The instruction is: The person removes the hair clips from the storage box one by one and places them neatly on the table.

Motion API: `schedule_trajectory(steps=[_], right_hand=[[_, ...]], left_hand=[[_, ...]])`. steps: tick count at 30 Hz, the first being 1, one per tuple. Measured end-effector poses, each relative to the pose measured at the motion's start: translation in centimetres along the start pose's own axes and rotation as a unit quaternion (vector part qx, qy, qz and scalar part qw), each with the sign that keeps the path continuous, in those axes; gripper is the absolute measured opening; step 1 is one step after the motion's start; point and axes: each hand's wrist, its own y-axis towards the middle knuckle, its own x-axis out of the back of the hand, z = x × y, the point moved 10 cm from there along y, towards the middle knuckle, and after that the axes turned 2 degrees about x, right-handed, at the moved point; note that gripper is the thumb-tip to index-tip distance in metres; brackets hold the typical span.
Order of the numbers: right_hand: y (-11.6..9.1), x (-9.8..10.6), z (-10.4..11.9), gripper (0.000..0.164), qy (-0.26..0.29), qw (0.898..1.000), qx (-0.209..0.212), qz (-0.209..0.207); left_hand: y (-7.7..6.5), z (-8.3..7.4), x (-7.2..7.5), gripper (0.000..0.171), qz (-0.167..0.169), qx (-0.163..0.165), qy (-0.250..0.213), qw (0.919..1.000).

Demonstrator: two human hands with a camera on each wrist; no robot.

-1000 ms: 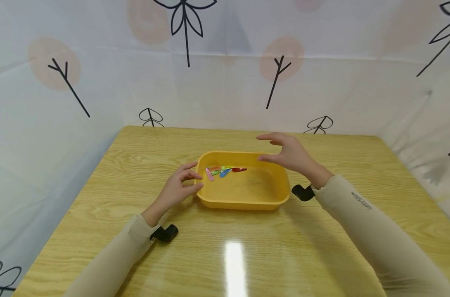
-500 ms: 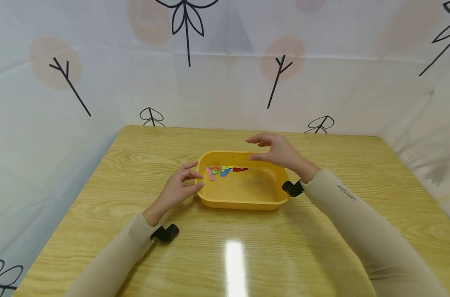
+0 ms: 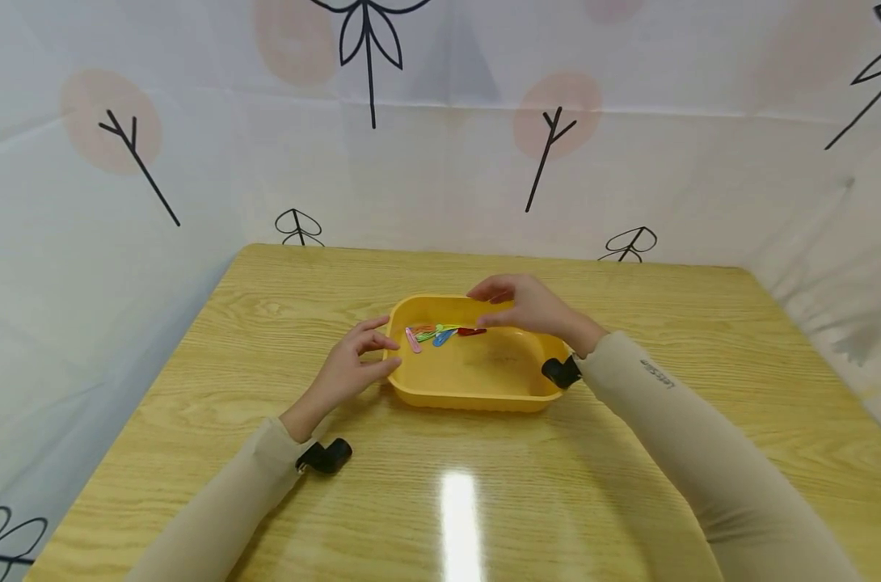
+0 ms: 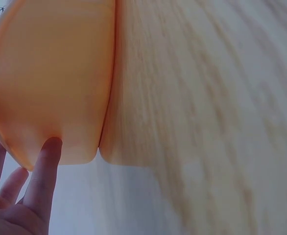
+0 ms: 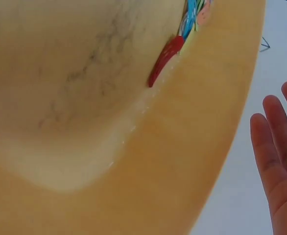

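Note:
A yellow plastic basin (image 3: pixel 477 402) sits on the table, with several colourful hair snap clips (image 3: pixel 426 334) gathered along its far left inside. The red clip (image 5: pixel 166 59) lies at the right end of that cluster, beside a blue one (image 5: pixel 188 22). At the basin's left end, my left hand (image 3: pixel 349 364) touches the rim and outer wall with loosely bent fingers; one digit (image 4: pixel 48 166) rests against the wall. Above the basin's far side, my right hand (image 3: pixel 531 305) hovers with thumb and fingers spread apart, nothing between them, its thumb near the red clip.
The wooden table (image 3: pixel 302 517) extends around the basin on every side. A white cloth with drawn plants (image 3: pixel 440 178) hangs behind it. Black wrist cameras (image 3: pixel 324 457) are strapped to both wrists.
My right hand has moved left and lower over the basin, toward the red clip. My left hand stays at the basin's left end, and the clips have not moved.

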Motion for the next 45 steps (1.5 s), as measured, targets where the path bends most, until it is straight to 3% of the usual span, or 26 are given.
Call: schedule_trajectory(steps=[12,24,26,36,45], right_hand=[[1.0,-2.5,-1.2,0.038,-0.011,0.998,0.0,0.065],[1.0,-4.9,-1.5,0.034,-0.052,0.987,0.01,0.152],[1.0,-5.1,-1.7,0.034,-0.064,0.985,0.012,0.159],[0.8,-6.1,-1.7,0.038,-0.129,0.974,0.041,0.181],[0.8,-6.7,-1.2,0.038,-0.136,0.973,0.032,0.185]], left_hand=[[0.1,0.2,0.0,0.024,0.0,0.001,0.003,1.0],[0.1,0.1,0.0,0.023,-0.001,-0.002,-0.006,1.0],[-0.2,-0.5,0.0,0.022,0.0,-0.004,-0.011,0.9999],[0.1,-0.1,-0.1,0.024,0.0,-0.011,-0.012,0.9999],[0.0,0.0,0.1,0.022,-0.003,-0.011,-0.01,0.9999]])
